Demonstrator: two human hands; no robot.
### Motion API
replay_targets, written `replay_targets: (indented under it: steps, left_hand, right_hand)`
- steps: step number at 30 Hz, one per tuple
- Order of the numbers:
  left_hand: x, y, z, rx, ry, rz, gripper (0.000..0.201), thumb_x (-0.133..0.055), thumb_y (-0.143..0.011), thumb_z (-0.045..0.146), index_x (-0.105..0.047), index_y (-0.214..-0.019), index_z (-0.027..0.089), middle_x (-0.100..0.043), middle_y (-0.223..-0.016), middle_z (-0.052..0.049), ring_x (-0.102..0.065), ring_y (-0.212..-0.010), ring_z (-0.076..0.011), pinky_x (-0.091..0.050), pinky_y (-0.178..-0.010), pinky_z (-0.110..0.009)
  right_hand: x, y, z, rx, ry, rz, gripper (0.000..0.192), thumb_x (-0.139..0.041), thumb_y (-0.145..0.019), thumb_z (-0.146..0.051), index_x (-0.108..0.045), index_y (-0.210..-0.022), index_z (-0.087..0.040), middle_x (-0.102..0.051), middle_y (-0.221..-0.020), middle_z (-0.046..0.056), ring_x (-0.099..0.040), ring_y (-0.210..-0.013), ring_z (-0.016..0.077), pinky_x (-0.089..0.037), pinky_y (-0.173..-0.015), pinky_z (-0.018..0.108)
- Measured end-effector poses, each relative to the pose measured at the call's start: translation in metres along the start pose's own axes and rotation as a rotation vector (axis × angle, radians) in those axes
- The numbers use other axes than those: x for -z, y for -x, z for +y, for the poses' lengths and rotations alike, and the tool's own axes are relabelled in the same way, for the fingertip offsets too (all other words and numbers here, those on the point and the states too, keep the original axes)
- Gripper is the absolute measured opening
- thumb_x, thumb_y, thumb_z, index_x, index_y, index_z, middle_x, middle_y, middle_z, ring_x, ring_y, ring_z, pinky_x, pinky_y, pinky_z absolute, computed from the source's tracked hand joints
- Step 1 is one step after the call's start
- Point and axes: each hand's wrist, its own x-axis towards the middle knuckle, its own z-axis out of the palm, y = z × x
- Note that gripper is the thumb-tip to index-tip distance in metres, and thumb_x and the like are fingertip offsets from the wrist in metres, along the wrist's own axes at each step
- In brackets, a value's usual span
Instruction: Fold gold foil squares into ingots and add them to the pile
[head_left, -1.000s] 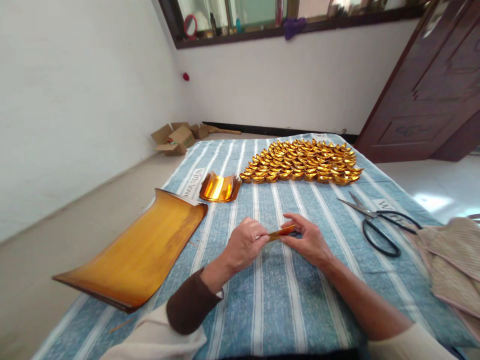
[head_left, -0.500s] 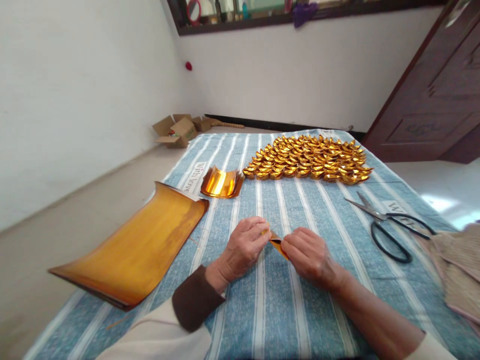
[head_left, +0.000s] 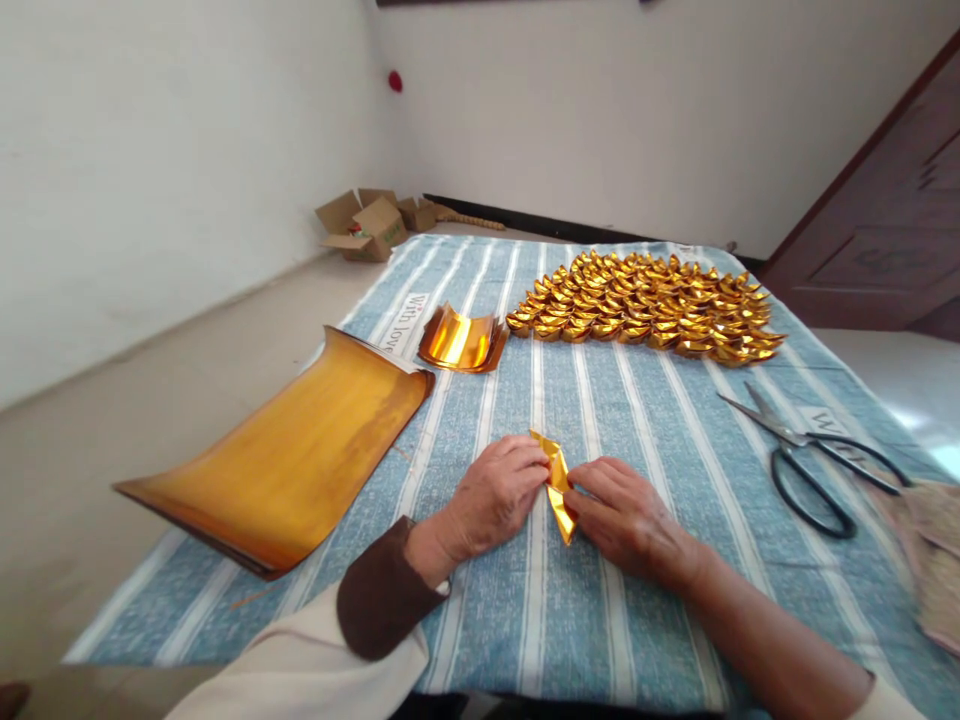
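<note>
two hands pinch a folded strip of gold paper point(head_left: 558, 484) over a striped cloth point(head_left: 645, 420), just below the middle of the frame.

head view: the strip stands nearly upright in the picture, its long axis running from a pointed end at the top down to a lower tip that leans slightly right. the left hand point(head_left: 497, 497) comes in from lower left, knuckles up, fingers curled shut on the strip's left edge; the right hand point(head_left: 626, 520) comes in from lower right, fingers closed on its right edge, both resting on the cloth. the paper is shiny, creased foil. at left lies a curled stack of gold sheets point(head_left: 300, 455), a smaller curved stack point(head_left: 461, 340) above it, rows of folded gold pieces point(head_left: 649, 305) at upper right, black-handled scissors point(head_left: 806, 455) at right.
</note>
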Motion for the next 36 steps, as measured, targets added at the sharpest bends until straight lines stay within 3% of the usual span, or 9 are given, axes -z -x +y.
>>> replay_targets:
  steps: [10,15,30,36]
  left_hand:
    - [-0.007,-0.004,0.009,0.162,-0.004,0.0,0.01,-0.063,-0.088,0.026,-0.065,-0.084,0.017,-0.068,-0.093,-0.005,-0.061,-0.094,-0.0216,-0.049,-0.084,-0.039]
    - [-0.009,-0.004,0.008,0.182,0.015,0.0,0.009,-0.068,-0.084,0.024,-0.065,-0.079,0.017,-0.068,-0.092,-0.004,-0.061,-0.092,-0.0215,-0.048,-0.083,-0.039]
    - [-0.004,-0.004,0.003,0.211,0.135,-0.024,0.002,-0.068,-0.081,0.02,-0.066,-0.08,0.019,-0.068,-0.097,-0.003,-0.061,-0.094,-0.0217,-0.046,-0.085,-0.039]
    - [-0.001,-0.004,0.003,0.231,0.187,-0.009,0.012,-0.06,-0.079,0.011,-0.067,-0.081,0.02,-0.069,-0.098,-0.004,-0.062,-0.094,-0.0213,-0.047,-0.085,-0.04]
  right_hand:
    - [0.008,0.0,0.006,-0.084,-0.117,-0.13,0.02,-0.05,-0.095,-0.019,-0.067,-0.103,-0.023,-0.063,-0.115,0.009,-0.058,-0.101,0.0216,-0.048,-0.085,0.038]
    - [0.005,-0.001,0.009,-0.116,-0.187,-0.053,0.017,-0.053,-0.094,-0.022,-0.07,-0.097,-0.024,-0.064,-0.114,0.008,-0.06,-0.102,0.0207,-0.049,-0.086,0.039]
    - [-0.017,-0.005,0.005,-0.436,-0.227,0.082,0.022,-0.056,-0.09,-0.027,-0.068,-0.072,-0.021,-0.064,-0.116,0.011,-0.055,-0.117,0.0283,-0.045,-0.097,0.052]
    - [-0.024,-0.005,0.004,-0.531,-0.231,0.111,0.022,-0.062,-0.087,-0.031,-0.067,-0.068,-0.021,-0.064,-0.118,0.012,-0.055,-0.118,0.0297,-0.044,-0.099,0.054]
